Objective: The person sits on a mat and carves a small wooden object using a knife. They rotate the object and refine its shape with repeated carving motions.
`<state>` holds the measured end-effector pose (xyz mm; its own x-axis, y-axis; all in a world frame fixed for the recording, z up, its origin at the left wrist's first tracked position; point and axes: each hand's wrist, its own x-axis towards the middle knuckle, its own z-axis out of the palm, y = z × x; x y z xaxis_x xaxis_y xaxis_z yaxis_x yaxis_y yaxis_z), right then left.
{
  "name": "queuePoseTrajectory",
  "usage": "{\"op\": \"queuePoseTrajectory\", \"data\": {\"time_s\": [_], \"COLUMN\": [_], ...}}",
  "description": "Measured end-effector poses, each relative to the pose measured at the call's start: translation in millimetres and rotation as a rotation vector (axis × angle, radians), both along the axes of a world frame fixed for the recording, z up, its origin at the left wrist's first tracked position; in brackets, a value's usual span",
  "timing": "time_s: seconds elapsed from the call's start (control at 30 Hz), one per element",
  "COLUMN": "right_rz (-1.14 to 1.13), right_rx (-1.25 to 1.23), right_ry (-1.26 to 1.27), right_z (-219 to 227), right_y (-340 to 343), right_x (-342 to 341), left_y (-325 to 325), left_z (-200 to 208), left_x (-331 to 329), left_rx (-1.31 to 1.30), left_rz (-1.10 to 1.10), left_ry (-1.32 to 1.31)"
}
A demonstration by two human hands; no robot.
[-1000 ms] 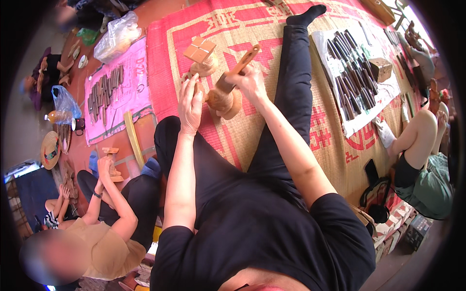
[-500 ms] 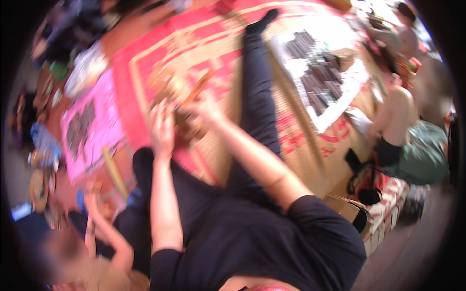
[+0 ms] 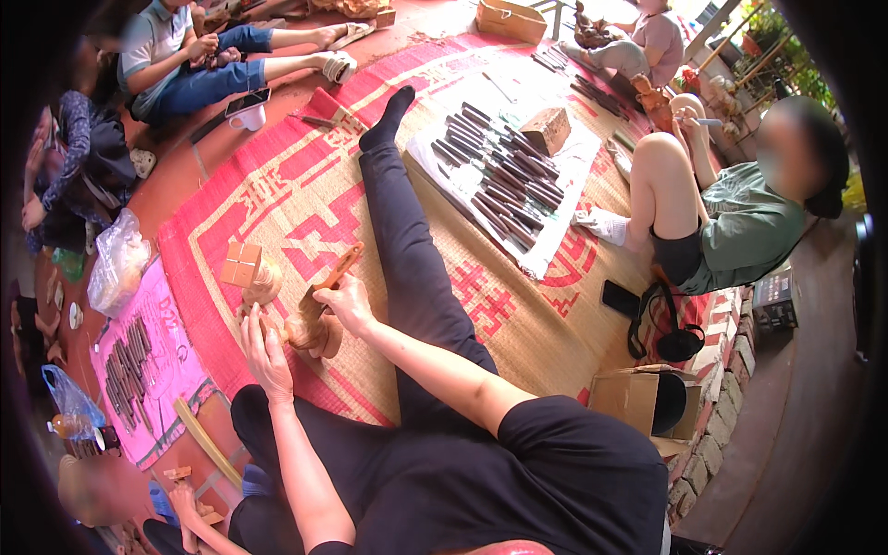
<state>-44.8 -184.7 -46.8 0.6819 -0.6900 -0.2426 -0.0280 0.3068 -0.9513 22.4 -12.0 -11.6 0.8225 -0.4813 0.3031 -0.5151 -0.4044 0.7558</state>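
A light-brown wood carving (image 3: 266,280) lies on the mat between my legs, with a square block (image 3: 242,264) at its far end and rounded parts nearer me. My left hand (image 3: 267,356) holds the carving at its near left side, fingers stretched along it. In my right hand (image 3: 346,307) is a brush (image 3: 343,264), gripped low on its orange-brown wooden handle. Its dark bristle end points down at the carving's middle and seems to touch it. My fingers hide part of the carving and of the brush.
Dark-handled tools lie in rows on a white cloth (image 3: 535,263) to the right and on a pink sheet (image 3: 169,370) to the left. My outstretched leg (image 3: 398,213) divides the patterned mat (image 3: 370,388). A phone (image 3: 621,299), a cardboard box (image 3: 622,400) and several seated people surround it.
The view has turned and sharpened, so my hands, the carving and the mat sit lower and further left in it. My left hand stays on the carving, my right on the brush.
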Motion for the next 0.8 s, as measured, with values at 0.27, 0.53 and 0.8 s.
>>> {"op": "queuePoseTrajectory", "data": {"time_s": [0.27, 0.53, 0.8], "right_rz": [0.07, 0.174, 0.126], "right_rx": [0.094, 0.165, 0.227], "right_ry": [0.002, -0.072, -0.167], "right_z": [9, 13, 7], "right_y": [21, 34, 20], "right_x": [9, 8, 15], "left_y": [-4, 1, -1], "left_z": [-3, -6, -2], "left_x": [0, 6, -1], "left_rx": [0.029, 0.095, 0.059], "left_rz": [0.018, 0.029, 0.017], "left_ry": [-0.045, -0.116, -0.109]}}
